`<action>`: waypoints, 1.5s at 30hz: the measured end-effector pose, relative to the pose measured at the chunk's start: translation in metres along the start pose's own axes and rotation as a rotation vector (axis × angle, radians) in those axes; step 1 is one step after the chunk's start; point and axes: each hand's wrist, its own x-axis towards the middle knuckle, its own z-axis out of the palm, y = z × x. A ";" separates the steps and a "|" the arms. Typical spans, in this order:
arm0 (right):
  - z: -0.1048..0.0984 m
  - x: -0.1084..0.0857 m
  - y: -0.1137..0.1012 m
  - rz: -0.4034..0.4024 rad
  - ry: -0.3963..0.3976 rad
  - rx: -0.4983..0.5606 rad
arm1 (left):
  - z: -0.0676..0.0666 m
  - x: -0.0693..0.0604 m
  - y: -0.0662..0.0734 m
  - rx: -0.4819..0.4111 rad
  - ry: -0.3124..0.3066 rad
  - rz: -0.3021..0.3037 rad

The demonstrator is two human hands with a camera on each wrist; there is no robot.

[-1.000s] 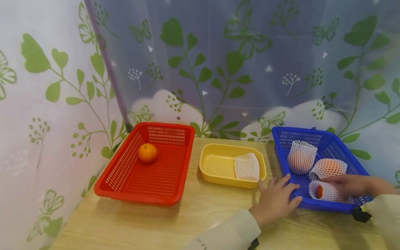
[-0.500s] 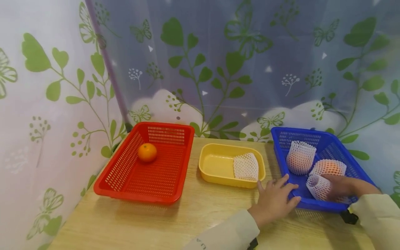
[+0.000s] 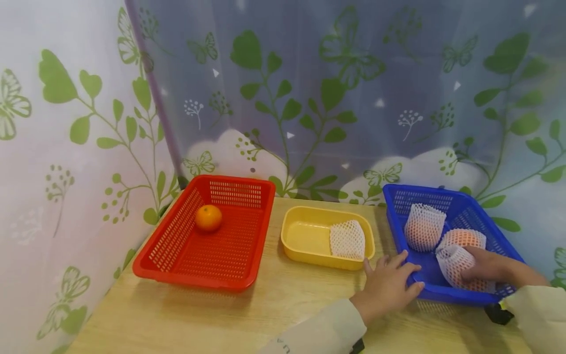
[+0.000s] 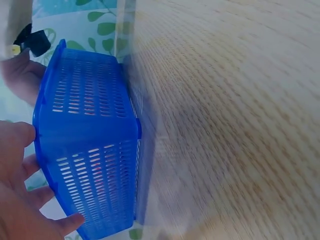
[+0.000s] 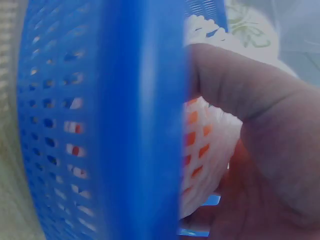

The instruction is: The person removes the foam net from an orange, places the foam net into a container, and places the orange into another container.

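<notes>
In the head view a blue basket (image 3: 460, 294) on the right holds several fruits in white foam nets. My right hand (image 3: 493, 268) grips the nearest netted fruit (image 3: 455, 265) inside it; orange shows through that net in the right wrist view, where my hand (image 5: 270, 130) has thumb and fingers round it. Two others, a netted fruit (image 3: 424, 228) and another netted fruit (image 3: 467, 238), lie behind. My left hand (image 3: 385, 287) rests with spread fingers on the basket's near left corner; the left wrist view shows the fingers of this hand (image 4: 22, 185) along the rim.
A yellow tray (image 3: 309, 256) with an empty white foam net (image 3: 348, 240) stands at the middle of the wooden table (image 3: 283, 314). Left of it is a red basket (image 3: 194, 279) with one bare orange (image 3: 208, 218). A patterned curtain (image 3: 283, 88) hangs behind.
My right hand has turned the nearest netted fruit: the red-orange patch at its open end is out of sight and the net's gathered end now points up and left. My left hand has stayed at the basket.
</notes>
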 end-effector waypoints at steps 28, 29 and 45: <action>-0.011 -0.029 -0.077 -0.227 0.321 0.029 | -0.015 0.002 -0.010 -0.122 0.121 0.133; -0.011 -0.030 -0.081 -0.239 0.327 0.027 | -0.017 0.001 -0.011 -0.159 0.122 0.145; 0.012 -0.021 -0.138 -0.363 0.372 0.089 | -0.050 -0.005 -0.033 -0.537 0.147 0.134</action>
